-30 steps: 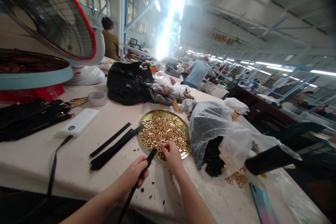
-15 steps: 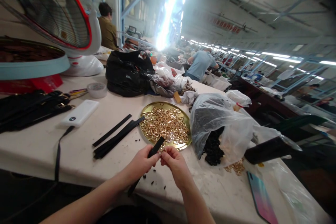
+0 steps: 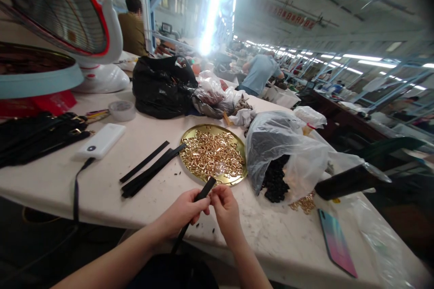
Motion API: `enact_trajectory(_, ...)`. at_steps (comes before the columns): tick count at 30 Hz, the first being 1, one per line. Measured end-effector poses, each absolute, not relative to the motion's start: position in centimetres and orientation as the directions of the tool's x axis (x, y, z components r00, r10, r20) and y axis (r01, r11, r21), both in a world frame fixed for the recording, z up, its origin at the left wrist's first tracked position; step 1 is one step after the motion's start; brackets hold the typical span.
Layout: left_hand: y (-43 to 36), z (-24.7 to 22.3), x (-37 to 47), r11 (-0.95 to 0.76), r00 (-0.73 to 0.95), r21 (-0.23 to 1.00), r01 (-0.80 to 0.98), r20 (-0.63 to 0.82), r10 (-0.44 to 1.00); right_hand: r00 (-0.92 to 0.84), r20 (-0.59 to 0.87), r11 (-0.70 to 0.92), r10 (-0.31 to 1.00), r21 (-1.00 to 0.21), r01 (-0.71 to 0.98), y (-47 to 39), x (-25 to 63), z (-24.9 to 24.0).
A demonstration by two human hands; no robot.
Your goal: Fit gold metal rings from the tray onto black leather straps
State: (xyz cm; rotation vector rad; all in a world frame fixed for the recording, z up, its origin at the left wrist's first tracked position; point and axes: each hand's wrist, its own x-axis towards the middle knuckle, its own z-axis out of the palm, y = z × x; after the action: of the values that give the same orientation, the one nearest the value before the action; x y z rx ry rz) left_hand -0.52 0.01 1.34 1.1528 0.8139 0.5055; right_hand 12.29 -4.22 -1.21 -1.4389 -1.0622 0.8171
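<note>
My left hand (image 3: 188,207) is closed around a black strap (image 3: 207,186), whose flat end points up past the thumb while the rest hangs toward the table's front edge. Close beside it, the fingertips of my right hand (image 3: 224,203) are pinched together near the strap's edge; whatever lies between them is too small to make out. Just beyond both hands is a round gold tray (image 3: 206,128), heaped with small gold metal buckles (image 3: 213,153). Several more black strips (image 3: 152,174) lie to its left, one end resting on the rim.
Right of the tray, a clear plastic bag (image 3: 271,131) spills small black pieces (image 3: 275,180). A phone (image 3: 336,244) lies at the right. Farther back are a black bag (image 3: 162,88) and a fan (image 3: 101,76). A white power bank (image 3: 101,141) with a cable lies left.
Both hands stay together at the strap, with slightly more of its end showing above my left thumb. The view has tilted a little, shifting the table slightly upward.
</note>
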Motion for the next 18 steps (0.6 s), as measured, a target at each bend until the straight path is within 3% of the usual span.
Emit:
enact_trajectory(2,0.0,2.0,-0.6,0.361,0.633,0.932,0.034,-0.299,0.714,0.312,0.055,0.016,0.949,-0.992,0.125,-4.3,12.2,-1.2)
enact_trajectory(8,0.6,2.4,-1.4,0.357,0.656,0.934,0.033,-0.289,0.697,0.217,-0.148,-0.091,0.965,-0.963,-0.255,-4.5,11.8,-0.3)
enact_trajectory(14,0.7,1.1,-2.4,0.264,0.604,0.943,0.202,-0.332,0.725,0.303,-0.208,-0.065,0.93,-0.904,-0.422,-4.8,11.9,-0.4)
enact_trajectory(18,0.2,0.5,-2.7,0.278,0.66,0.939,0.2,-0.339,0.67,0.275,-0.137,-0.016,0.952,-0.915,-0.403,-5.2,11.9,0.1)
